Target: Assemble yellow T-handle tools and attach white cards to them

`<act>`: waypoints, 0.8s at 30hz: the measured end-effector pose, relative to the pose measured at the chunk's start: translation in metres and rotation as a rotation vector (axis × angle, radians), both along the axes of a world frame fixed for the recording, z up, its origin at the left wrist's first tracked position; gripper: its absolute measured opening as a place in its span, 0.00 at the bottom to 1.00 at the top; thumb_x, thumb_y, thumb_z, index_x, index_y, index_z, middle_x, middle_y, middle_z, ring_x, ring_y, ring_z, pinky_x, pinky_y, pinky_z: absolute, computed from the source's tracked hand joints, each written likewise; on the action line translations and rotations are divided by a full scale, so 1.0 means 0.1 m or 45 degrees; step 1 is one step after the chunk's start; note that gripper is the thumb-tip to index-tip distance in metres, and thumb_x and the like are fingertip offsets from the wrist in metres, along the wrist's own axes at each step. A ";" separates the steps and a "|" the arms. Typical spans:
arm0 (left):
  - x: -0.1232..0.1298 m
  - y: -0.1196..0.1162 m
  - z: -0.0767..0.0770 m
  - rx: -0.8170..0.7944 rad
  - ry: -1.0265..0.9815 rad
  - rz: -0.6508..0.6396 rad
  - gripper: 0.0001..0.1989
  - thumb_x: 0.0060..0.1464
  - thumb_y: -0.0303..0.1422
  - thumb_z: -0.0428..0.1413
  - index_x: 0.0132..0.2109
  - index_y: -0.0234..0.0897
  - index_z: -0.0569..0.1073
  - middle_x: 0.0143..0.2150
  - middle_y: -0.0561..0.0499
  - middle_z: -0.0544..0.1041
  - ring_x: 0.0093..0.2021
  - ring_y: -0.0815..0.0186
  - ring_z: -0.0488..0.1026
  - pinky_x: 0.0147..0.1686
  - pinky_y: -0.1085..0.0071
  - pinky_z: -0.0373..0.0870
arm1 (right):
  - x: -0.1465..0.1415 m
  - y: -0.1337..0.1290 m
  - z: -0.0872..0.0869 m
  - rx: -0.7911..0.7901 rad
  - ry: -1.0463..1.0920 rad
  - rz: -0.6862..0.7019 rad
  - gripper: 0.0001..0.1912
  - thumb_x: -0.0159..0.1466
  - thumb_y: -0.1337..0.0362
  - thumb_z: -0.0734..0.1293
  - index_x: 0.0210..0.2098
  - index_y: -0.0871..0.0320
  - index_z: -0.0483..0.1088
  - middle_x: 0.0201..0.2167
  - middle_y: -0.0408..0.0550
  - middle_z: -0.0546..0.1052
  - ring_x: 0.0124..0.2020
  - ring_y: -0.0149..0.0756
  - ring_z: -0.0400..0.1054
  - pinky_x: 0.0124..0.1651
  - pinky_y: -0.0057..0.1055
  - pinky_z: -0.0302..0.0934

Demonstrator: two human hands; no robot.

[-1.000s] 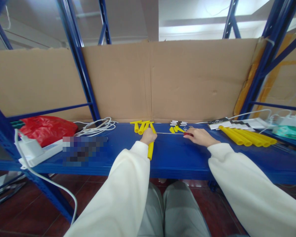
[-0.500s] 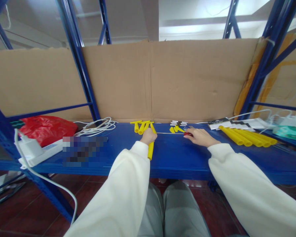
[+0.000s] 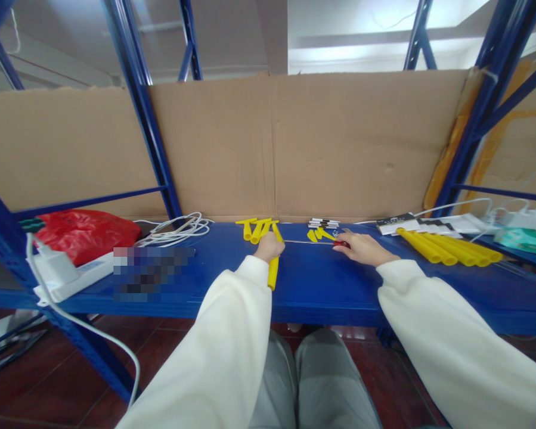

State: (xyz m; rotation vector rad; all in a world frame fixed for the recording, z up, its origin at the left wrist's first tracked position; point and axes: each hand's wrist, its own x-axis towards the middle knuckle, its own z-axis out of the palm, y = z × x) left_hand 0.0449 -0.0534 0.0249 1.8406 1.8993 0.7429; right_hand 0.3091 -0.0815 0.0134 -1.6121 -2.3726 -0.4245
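My left hand (image 3: 269,246) is closed around a yellow tube (image 3: 273,274) that points toward me on the blue shelf (image 3: 232,268). My right hand (image 3: 359,247) grips the red handle of a screwdriver (image 3: 307,242), whose thin shaft reaches left to the tube at my left fingers. Whether its tip touches the tube cannot be made out. Behind my left hand lie other yellow parts with tube ends (image 3: 247,230). Small yellow pieces (image 3: 312,235) and a stack of black-and-white items (image 3: 324,223) rest behind the shaft.
Several yellow tubes (image 3: 451,249) lie at the right beside white packets (image 3: 397,224). At the left are a white power strip (image 3: 89,271), a red bag (image 3: 86,232) and a coiled white cable (image 3: 182,226). Cardboard (image 3: 348,143) stands along the back.
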 end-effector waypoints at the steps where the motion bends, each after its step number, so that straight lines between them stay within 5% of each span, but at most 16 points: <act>1: 0.00 0.00 0.00 0.002 -0.005 0.009 0.12 0.47 0.20 0.56 0.40 0.26 0.80 0.32 0.41 0.81 0.37 0.56 0.81 0.39 0.69 0.74 | -0.01 0.00 0.00 -0.012 0.010 -0.010 0.12 0.70 0.57 0.61 0.41 0.54 0.74 0.41 0.53 0.81 0.39 0.43 0.75 0.40 0.32 0.62; 13: 0.00 0.00 0.00 -0.006 0.036 -0.024 0.11 0.48 0.20 0.55 0.39 0.26 0.79 0.36 0.39 0.82 0.39 0.58 0.80 0.38 0.72 0.73 | 0.02 0.01 -0.01 0.076 0.050 0.025 0.06 0.67 0.59 0.65 0.41 0.54 0.69 0.37 0.50 0.80 0.36 0.41 0.74 0.37 0.31 0.61; 24: 0.00 -0.01 0.00 0.002 0.032 -0.030 0.09 0.49 0.20 0.56 0.38 0.28 0.79 0.37 0.38 0.82 0.40 0.56 0.81 0.40 0.69 0.75 | 0.02 0.01 -0.01 0.082 -0.016 0.063 0.13 0.70 0.58 0.60 0.44 0.55 0.74 0.43 0.55 0.81 0.44 0.45 0.74 0.45 0.35 0.65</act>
